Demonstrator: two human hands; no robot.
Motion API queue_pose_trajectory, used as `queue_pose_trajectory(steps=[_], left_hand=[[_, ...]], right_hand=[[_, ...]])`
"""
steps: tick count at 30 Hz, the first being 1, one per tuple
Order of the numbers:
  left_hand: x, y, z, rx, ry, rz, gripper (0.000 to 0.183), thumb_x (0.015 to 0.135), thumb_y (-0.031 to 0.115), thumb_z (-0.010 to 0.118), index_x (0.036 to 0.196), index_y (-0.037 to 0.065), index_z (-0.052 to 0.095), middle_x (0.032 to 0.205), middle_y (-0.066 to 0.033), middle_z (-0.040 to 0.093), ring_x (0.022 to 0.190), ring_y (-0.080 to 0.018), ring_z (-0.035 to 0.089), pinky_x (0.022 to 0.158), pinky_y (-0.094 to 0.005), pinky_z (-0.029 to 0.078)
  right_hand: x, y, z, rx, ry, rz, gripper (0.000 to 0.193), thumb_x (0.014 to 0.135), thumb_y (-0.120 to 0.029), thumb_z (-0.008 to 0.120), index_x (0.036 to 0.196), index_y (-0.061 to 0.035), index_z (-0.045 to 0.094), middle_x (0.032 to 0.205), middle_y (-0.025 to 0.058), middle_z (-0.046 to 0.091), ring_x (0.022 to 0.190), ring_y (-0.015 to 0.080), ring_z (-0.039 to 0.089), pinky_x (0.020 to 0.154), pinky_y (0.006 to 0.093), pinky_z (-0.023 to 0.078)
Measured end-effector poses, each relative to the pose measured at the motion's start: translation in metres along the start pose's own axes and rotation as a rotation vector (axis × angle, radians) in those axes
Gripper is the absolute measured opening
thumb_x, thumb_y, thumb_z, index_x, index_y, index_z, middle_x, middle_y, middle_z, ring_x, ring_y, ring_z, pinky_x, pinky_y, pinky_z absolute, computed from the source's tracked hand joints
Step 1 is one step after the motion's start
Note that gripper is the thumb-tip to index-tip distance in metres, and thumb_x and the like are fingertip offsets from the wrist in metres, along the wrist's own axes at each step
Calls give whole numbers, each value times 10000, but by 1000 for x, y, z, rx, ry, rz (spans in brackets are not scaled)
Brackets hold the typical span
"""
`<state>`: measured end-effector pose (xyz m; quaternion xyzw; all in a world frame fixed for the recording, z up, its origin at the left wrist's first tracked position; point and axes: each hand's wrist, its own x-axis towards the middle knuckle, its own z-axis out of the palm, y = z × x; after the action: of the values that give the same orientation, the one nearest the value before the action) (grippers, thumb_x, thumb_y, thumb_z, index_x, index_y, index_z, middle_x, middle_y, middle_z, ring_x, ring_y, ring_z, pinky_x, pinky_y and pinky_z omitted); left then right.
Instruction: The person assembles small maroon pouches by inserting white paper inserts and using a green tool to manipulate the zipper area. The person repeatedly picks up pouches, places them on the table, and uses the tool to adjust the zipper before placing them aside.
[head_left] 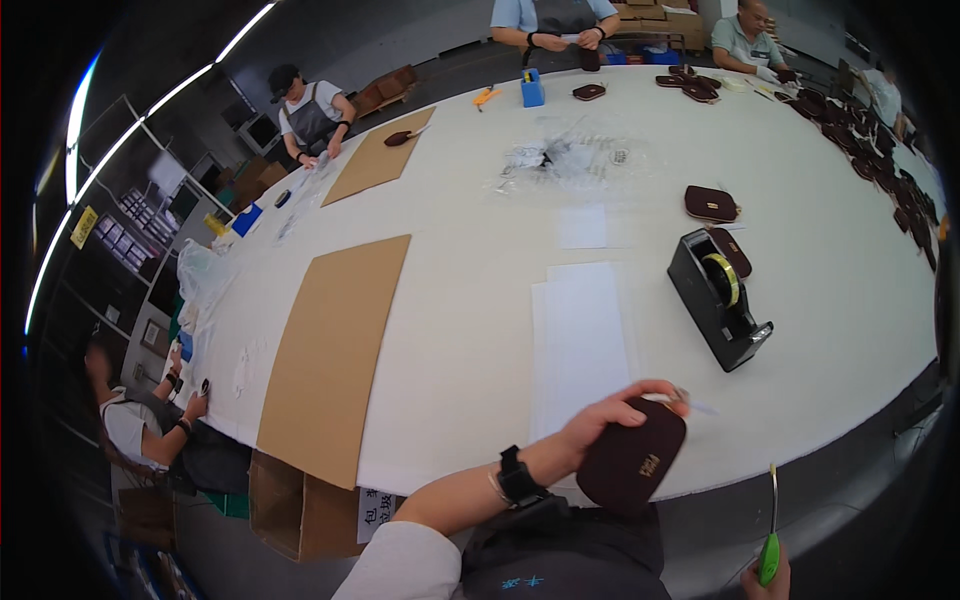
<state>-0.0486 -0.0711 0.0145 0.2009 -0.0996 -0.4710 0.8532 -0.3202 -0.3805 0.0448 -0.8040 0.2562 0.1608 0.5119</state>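
My left hand point(598, 420) grips a dark brown zip pouch point(635, 462) with small gold lettering, held up over the table's near edge. A whitish tag or strip sticks out by its fingertips at the zip end. At the lower right, my right hand point(768, 582) is closed around a green-handled tool point(768, 556) with a thin metal shaft pointing up; its exact kind is unclear. On the table, a similar brown pouch point(711, 204) lies beyond the black tape dispenser point(720, 310), and another pouch point(733, 252) is partly hidden behind the dispenser.
White paper sheets point(583, 335) lie ahead of my left hand, with a cardboard sheet point(335, 350) farther left. Clear plastic bags point(575, 160) lie mid-table. Many pouches point(870, 150) are heaped at the far right. Several co-workers surround the table; an open carton point(300, 510) stands below its edge.
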Motion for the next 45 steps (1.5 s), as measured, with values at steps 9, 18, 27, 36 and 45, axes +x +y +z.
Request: queue_pose_trajectory(steps=[9, 18, 27, 36, 45], left_hand=[[-41, 78, -62, 462, 823, 577, 401, 854, 47, 515, 1250, -8, 488, 1151, -61, 554, 1067, -197, 546, 923, -364, 460], [-68, 77, -59, 2116, 884, 35, 746, 700, 87, 702, 1389, 133, 420, 1275, -128, 471, 1209, -318, 448, 986, -397, 403], [-40, 106, -72, 2158, 473, 137, 734, 698, 290, 771, 1344, 129, 463, 1388, -154, 407, 1252, -342, 393, 1041, -439, 366], [-48, 120, -36, 1130, 696, -139, 545, 833, 358, 695, 1158, -40, 516, 823, -89, 627, 584, -150, 613, 486, -237, 440], [-55, 86, -67, 1552, 814, 69, 616, 844, 310, 704, 1295, -8, 431, 1007, -136, 534, 711, -145, 580, 574, -254, 461]], right_hand=[[61, -48, -7, -123, 209, -186, 289, 738, -75, 613, 970, 5, 459, 643, 125, 499, 593, 189, 491, 570, 344, 429], [208, -84, -56, -605, 481, -266, 441, 819, -206, 645, 1068, 35, 373, 788, 316, 590, 753, 501, 584, 650, 524, 451], [358, -114, -32, -662, 786, -509, 551, 817, -237, 679, 1230, 33, 435, 1219, 229, 477, 1185, 403, 429, 950, 484, 409], [306, -136, -39, -352, 1037, -827, 261, 886, -68, 578, 1127, 23, 538, 1158, 159, 529, 1075, 312, 495, 912, 384, 406], [274, -246, 157, -354, 157, -1250, 184, 752, 8, 663, 912, -9, 575, 969, 140, 554, 893, 323, 548, 769, 388, 453]])
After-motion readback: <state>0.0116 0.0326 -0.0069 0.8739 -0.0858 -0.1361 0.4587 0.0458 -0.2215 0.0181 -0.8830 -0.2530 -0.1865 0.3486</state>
